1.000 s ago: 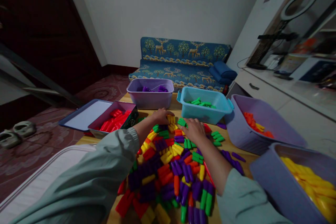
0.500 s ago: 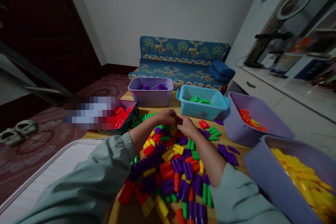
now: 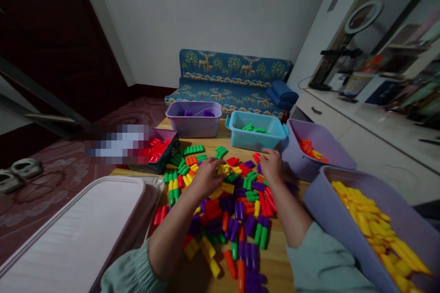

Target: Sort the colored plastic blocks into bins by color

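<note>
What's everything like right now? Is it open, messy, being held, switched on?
Pile of blocks: messy, colours mixed
Left hand: bent over yellow blocks, grip unclear
Right hand: at the pile, grip unclear
Back purple tub: open, purple blocks inside
Blue tub: open, green blocks inside
Middle purple tub: open, mostly orange blocks inside
Front purple tub: open, many yellow ones inside
Box: open, red blocks inside
Ring light: looks off

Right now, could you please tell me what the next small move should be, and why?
I would probably lift the yellow pieces at the left hand toward the nearest purple bin on the right, since it holds yellow blocks, while pieces of other colours lie around the hand.
</note>
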`<state>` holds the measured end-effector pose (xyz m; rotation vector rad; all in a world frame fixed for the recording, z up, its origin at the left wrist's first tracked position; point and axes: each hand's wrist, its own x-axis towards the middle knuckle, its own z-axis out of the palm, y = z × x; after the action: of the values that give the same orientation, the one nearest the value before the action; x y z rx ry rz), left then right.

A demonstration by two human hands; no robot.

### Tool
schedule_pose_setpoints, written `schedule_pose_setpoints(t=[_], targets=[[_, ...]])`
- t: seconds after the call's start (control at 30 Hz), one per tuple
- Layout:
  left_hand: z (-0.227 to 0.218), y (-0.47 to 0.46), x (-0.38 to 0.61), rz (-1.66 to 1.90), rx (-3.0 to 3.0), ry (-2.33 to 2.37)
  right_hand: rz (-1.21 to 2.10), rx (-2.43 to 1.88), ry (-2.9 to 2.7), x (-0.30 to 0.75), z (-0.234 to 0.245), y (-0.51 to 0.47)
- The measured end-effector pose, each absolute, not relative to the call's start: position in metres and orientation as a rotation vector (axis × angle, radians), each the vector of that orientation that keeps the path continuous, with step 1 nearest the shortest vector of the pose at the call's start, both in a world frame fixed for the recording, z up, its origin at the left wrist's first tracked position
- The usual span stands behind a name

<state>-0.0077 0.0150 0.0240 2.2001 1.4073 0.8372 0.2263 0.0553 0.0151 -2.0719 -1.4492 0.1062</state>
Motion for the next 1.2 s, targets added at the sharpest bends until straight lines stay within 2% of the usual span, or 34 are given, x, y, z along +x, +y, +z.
schedule_pose_setpoints(t=[0.23,0.57,0.9,1.2], targets=[[0.003,0.013,-0.002,0.864,2.341,1.508,0.130,-2.467,-1.453,0.261,0.018,0.086],[0.004,0.022,-0.005,0.678,2.410,1.525,0.222,-2.701,-1.449,0.265,0.010,0.106],[0.006,0.047,0.004,0.536,2.269,1.619,0.113,-2.642,-1.571,0.253,0.006,0.093],[0.007,0.082,0.021,0.464,2.378,1.456,0.076,-2.430,-1.802,0.219,0.017,0.070]])
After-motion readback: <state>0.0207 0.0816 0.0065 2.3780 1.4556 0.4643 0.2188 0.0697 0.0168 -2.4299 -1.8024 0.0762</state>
